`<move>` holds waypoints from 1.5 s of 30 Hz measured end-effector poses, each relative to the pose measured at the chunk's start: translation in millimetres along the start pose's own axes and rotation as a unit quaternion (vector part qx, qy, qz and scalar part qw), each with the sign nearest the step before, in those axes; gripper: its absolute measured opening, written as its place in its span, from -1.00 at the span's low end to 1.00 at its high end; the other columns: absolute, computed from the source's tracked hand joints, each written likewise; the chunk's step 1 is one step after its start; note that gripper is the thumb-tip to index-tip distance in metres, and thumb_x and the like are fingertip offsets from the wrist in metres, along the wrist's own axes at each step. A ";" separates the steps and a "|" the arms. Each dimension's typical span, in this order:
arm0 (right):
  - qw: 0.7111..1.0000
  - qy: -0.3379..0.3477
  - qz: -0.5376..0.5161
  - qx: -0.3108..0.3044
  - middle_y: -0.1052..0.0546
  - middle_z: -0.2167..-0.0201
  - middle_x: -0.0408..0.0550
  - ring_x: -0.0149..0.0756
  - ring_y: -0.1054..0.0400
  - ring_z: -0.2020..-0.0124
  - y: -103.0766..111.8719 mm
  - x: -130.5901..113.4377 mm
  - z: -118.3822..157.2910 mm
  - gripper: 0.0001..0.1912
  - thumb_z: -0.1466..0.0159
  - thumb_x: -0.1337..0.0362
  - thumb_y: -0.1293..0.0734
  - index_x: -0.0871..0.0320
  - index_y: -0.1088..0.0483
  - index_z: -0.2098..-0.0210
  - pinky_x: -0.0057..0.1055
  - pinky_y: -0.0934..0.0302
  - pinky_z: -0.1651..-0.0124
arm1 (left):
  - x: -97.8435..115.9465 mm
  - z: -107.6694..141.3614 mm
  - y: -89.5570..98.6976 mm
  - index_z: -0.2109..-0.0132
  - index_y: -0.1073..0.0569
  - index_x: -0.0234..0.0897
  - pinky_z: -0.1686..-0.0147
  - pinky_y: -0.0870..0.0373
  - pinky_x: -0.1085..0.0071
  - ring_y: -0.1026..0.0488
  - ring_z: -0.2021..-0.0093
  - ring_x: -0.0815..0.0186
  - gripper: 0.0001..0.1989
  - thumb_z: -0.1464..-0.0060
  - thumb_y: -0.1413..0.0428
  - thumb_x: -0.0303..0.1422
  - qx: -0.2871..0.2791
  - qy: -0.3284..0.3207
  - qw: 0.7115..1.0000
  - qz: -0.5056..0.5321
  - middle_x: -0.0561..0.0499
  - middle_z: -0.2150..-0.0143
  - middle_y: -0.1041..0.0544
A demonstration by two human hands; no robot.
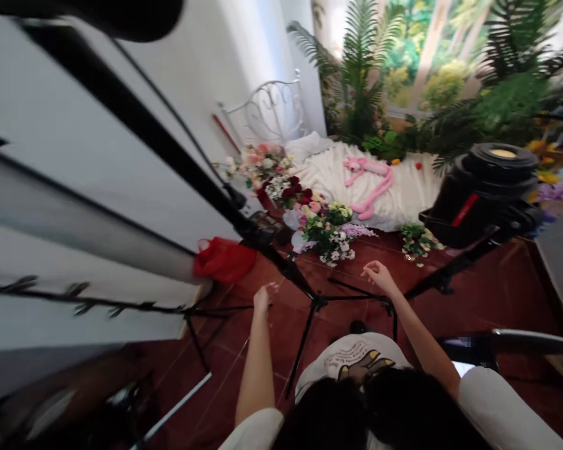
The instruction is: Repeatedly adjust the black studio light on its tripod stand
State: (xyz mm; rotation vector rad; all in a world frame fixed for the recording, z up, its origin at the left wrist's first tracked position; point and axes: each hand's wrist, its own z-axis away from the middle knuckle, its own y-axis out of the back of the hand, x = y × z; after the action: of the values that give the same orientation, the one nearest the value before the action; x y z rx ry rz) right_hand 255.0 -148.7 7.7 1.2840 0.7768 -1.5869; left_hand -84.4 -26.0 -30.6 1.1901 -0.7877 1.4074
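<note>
My left hand (266, 294) is held out over the red tiled floor, fingers stretched and apart, with nothing seen in it. It is just left of the black light stand (288, 270). My right hand (378, 275) is raised in front of the flowers, its fingers loosely bent and apart, also holding nothing that I can see. Nearest to it are a bunch of white and lilac artificial flowers (340, 245) and a smaller leafy bunch (418, 242). A black studio light (478, 194) on a second stand is to its right.
A bed with a white sheet (410, 194) and a metal headboard (269, 112) bears a pink plush toy (378, 181). Palm leaves (363, 75) rise behind it. A red bag (225, 259) lies by the left wall. Stand legs (304, 337) spread over the floor (234, 337).
</note>
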 end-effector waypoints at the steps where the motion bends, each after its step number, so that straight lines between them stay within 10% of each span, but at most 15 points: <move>1: 0.999 0.008 0.008 -0.031 -0.54 0.53 -0.12 -0.49 -0.23 0.66 -12.9 -3.9 -7.4 -0.63 -0.02 -0.01 -0.38 0.12 -0.25 0.39 -0.57 -0.07 0.64 | 10.0 -5.4 7.9 -0.03 -0.43 -0.36 0.05 -0.47 0.18 -0.49 0.04 0.21 -0.64 -0.22 -0.05 -0.20 0.015 0.000 1.000 0.013 -0.14 -0.01 -0.50; 8: 0.960 0.154 0.123 -0.200 -0.54 0.39 -0.07 -0.36 -0.40 0.43 -106.5 -46.6 -44.1 -0.77 -0.20 0.11 -0.29 0.15 -0.30 0.28 -0.42 -0.31 0.35 | 88.8 1.0 -9.2 0.27 -0.53 -0.34 0.21 -0.46 0.39 -0.57 0.29 0.31 -0.56 -0.16 0.05 -0.07 0.026 -0.146 0.967 0.205 -0.13 0.27 -0.63; 15: 0.787 0.403 0.370 -0.285 -0.41 -0.11 0.17 -0.14 -0.25 -0.17 -168.3 -98.7 -65.5 -0.49 -0.23 0.48 -0.17 0.21 -0.20 -0.18 -0.15 -0.14 -0.19 | 125.1 22.9 -63.4 0.36 -0.50 -0.34 0.40 -0.41 0.47 -0.51 0.48 0.37 -0.43 -0.19 0.16 0.03 0.006 -0.163 0.946 0.280 -0.06 0.47 -0.57; 35: 0.464 0.489 0.631 -0.383 -0.55 0.19 0.17 -0.12 -0.46 0.13 -215.9 -152.5 -109.9 -0.70 -0.10 0.47 -0.39 0.28 -0.42 0.14 -0.40 -0.24 0.11 | 118.4 15.2 -76.9 0.69 -0.26 -0.23 0.70 -0.09 0.51 -0.14 0.77 0.47 -0.34 -0.24 0.32 -0.02 0.049 -0.153 0.947 0.277 0.07 0.80 -0.19; 45: 0.450 0.477 0.618 -0.433 -0.58 0.32 0.07 -0.11 -0.45 0.22 -226.6 -162.8 -119.7 -0.69 0.08 0.41 -0.54 0.27 -0.50 0.32 -0.40 -0.23 0.19 | 114.4 12.4 -78.6 0.69 -0.25 -0.20 0.69 -0.11 0.50 -0.14 0.77 0.46 -0.34 -0.24 0.31 0.02 0.063 -0.189 0.946 0.257 0.08 0.80 -0.18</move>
State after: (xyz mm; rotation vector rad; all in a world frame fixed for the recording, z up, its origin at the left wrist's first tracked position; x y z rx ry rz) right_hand 96.6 86.0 117.2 1.2078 0.7147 0.8542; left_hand 3.9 13.2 69.9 1.4430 -1.3680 1.6879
